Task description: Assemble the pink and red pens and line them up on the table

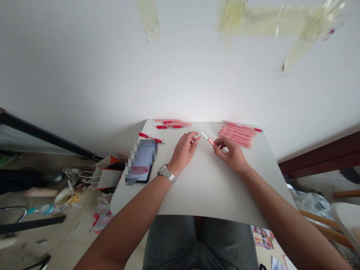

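My right hand (231, 153) pinches a thin pen refill (206, 137) with a pink grip, its tip pointing up and left. My left hand (185, 149), with a metal watch (167, 173) on the wrist, is curled closed around a small pink piece that I cannot name, close to the refill's tip. Both hands hover over a small white table (202, 187). A row of several pink pen barrels (237, 134) lies just beyond my right hand. Several red pens (170, 124) lie at the table's far left edge, and one more red pen (150, 137) lies nearer the left side.
A phone (140, 161) with a blurred screen lies on the table's left part. Bags, cables and a cup (64, 195) clutter the floor to the left. A white wall stands close behind the table. Wooden furniture (323, 157) is at the right.
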A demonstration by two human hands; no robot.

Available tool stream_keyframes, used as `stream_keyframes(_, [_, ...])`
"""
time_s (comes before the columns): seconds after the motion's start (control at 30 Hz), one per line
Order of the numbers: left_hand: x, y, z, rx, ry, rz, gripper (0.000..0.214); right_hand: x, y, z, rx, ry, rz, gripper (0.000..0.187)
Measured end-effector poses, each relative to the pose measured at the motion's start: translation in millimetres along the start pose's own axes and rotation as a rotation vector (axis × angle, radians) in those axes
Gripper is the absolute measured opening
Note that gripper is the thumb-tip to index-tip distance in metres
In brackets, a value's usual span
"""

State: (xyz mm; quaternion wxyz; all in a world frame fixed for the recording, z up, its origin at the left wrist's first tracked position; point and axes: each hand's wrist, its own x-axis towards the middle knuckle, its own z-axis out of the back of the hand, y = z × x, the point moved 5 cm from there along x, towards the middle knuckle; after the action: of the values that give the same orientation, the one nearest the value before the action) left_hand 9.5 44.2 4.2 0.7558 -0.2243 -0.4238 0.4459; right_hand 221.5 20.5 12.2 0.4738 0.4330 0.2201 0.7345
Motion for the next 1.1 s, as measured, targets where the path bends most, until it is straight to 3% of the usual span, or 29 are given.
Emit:
stream_keyframes(0.2, [5, 13, 8.0, -0.348, -0.133, 0.136, 0.037, -1, 0, -1, 0.016, 0.021, -0.004, 0.01])
stream_keyframes(0.57, [6, 15, 12.2, -0.99, -0.328, 0.398, 0.021, -3, -2, -5, -0.035, 0.084, -0.004, 0.009])
stream_keyframes(1.1, [7, 20, 15.0, -1.149, -0.365, 0.413, 0.019, -4, -2, -7, -0.05, 0.131, -0.04, 0.01])
